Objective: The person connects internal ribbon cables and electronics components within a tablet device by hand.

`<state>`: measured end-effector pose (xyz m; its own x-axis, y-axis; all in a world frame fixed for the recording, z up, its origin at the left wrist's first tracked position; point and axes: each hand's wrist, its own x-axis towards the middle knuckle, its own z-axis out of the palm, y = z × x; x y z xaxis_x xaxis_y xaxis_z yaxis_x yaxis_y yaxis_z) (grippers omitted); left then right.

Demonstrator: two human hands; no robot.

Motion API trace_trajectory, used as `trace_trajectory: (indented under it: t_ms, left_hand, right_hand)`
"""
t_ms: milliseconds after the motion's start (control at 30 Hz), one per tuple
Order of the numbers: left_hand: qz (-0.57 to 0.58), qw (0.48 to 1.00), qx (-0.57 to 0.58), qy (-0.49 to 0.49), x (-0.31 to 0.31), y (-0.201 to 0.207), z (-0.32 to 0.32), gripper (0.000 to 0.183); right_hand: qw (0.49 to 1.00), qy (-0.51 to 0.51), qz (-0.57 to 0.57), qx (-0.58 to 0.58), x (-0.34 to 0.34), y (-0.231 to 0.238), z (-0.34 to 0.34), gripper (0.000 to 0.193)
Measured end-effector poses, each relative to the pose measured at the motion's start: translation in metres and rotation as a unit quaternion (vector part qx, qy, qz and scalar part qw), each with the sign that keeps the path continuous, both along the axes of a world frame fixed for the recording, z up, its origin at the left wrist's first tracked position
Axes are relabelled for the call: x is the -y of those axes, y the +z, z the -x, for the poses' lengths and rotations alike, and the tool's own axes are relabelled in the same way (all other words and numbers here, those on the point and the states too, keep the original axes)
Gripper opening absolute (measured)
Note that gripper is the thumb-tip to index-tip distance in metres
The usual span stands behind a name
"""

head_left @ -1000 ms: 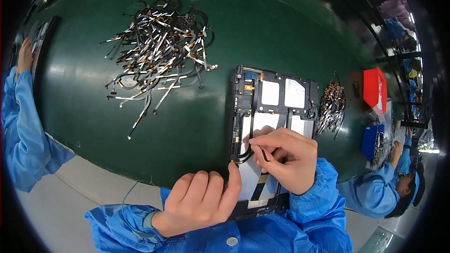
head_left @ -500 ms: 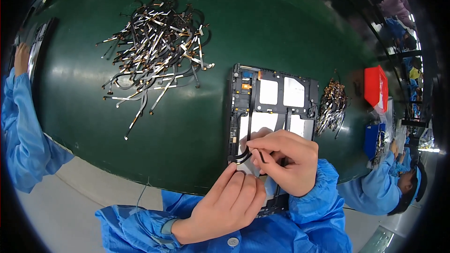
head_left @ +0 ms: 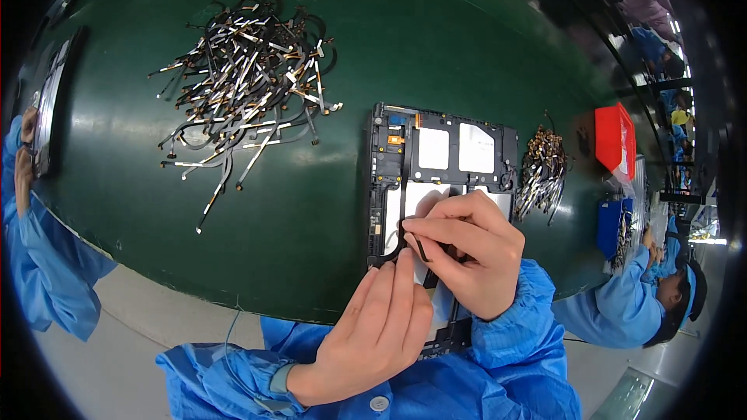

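Note:
A flat black device housing (head_left: 450, 176) with white panels lies at the table's front edge, its near end reaching over my lap. My right hand (head_left: 478, 257) is closed in a pinch above its middle. A thin black strip (head_left: 422, 250), which looks like a flat cable, pokes out from those fingers. My left hand (head_left: 377, 319) has its fingers stretched out, the tips pressing on the housing's left part close to the right fingertips. Both hands hide much of the housing's lower half.
A big heap of black and white ribbon cables (head_left: 245, 70) lies on the green table (head_left: 311, 187) at the left. A smaller cable pile (head_left: 542, 171) is right of the housing, near red (head_left: 611, 140) and blue bins (head_left: 612, 227). People in blue work at both sides.
My fingertips have shifted slightly up and left along the housing, and the left fingers lie straighter. The black loop by the left fingertips now lies closer to the housing.

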<state>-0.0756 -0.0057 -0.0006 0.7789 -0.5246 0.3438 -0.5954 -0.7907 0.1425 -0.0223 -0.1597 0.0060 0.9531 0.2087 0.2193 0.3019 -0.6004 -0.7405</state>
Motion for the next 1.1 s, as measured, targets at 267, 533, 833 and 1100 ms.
trace_trajectory:
  t_ms: [267,533,833,1100]
  left_hand:
    - [-0.012,1.000,0.014,0.001,0.003,0.001,-0.003,0.013]
    - [-0.019,1.000,0.014,-0.014,0.000,-0.004,-0.004,0.024]
    - [-0.027,0.999,0.015,-0.015,0.001,-0.002,-0.003,0.024]
    - [-0.011,1.000,0.016,-0.007,0.000,-0.002,-0.003,0.023]
  right_hand:
    - [0.994,-0.039,-0.035,-0.095,-0.003,0.015,-0.006,0.019]
    - [0.998,-0.028,-0.004,-0.062,-0.003,0.008,-0.022,0.011]
    - [0.998,-0.029,0.020,-0.048,-0.004,0.006,-0.020,0.011]
    - [0.996,-0.016,0.061,0.065,-0.004,-0.002,-0.014,0.028]
